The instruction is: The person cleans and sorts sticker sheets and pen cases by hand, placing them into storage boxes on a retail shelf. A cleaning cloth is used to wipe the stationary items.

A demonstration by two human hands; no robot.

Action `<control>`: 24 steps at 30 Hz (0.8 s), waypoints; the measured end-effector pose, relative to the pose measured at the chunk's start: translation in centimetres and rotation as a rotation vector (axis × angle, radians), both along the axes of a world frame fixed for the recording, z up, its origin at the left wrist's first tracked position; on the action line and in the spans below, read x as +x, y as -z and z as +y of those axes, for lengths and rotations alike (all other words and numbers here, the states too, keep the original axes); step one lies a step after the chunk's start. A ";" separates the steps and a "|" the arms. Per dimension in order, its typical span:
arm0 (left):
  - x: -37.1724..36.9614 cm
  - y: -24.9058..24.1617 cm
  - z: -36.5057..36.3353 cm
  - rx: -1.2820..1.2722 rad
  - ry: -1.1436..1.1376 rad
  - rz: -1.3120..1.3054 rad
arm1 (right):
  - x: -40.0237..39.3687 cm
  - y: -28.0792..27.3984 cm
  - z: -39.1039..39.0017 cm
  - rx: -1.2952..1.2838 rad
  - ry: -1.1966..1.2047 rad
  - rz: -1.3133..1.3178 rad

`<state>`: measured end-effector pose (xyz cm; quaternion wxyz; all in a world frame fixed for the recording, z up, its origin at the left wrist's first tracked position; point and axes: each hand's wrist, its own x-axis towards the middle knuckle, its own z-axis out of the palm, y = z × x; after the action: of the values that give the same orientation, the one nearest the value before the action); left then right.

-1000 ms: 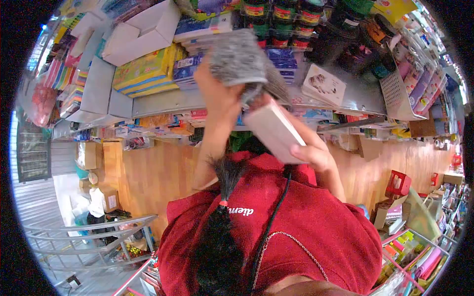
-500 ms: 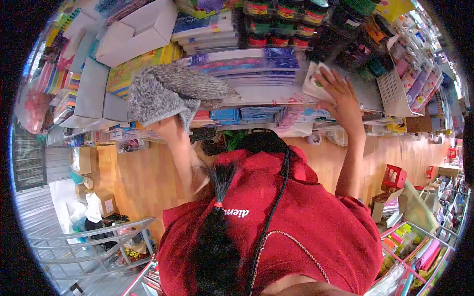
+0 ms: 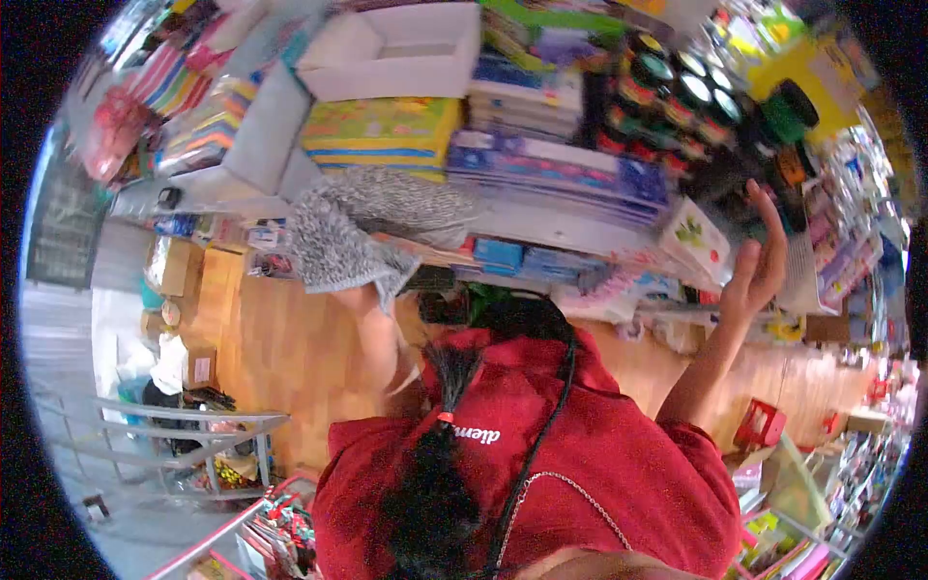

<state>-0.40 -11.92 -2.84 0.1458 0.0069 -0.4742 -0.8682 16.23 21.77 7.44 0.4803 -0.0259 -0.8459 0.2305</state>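
Note:
A fuzzy grey cloth (image 3: 348, 237) covers most of my left hand (image 3: 356, 293), which grips it at the shelf edge below a yellow stack of packs (image 3: 382, 126). The fingers are hidden under the cloth. On the right, my right hand (image 3: 764, 253) is raised with thumb and fingers apart, holding nothing. Just left of it a white packet with a green print (image 3: 694, 240) lies tilted near the shelf edge. Purple-blue flat packs (image 3: 561, 174) are stacked between the hands.
A white box (image 3: 387, 53) stands at the back of the shelf. Dark jars (image 3: 667, 92) are stacked at the back right, with a perforated white bin (image 3: 800, 275) beside my right hand. A grey bin of colourful packs (image 3: 237, 145) is on the left. Metal railing (image 3: 193, 454) shows lower left.
My right hand has come off the white packet and moved right. The view has shifted, so the shelf goods appear farther right and lower. My left hand still has the cloth.

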 end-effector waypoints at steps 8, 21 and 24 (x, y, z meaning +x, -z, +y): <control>-0.3 -0.1 -5.9 -0.023 -0.040 0.008 | -19.5 -4.7 -15.5 0.067 -0.418 -0.113; 1.9 0.9 -13.2 -0.015 -0.256 -0.011 | -33.5 -4.1 -19.0 0.217 -0.370 -0.760; 2.2 1.1 -13.1 -0.015 -0.253 -0.012 | -33.1 -4.8 -19.5 0.229 -0.367 -0.706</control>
<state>1.75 -25.02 -3.94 0.2512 0.0707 -0.4771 -0.8392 -16.89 2.29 12.22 0.1116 0.1013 -0.9694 0.1938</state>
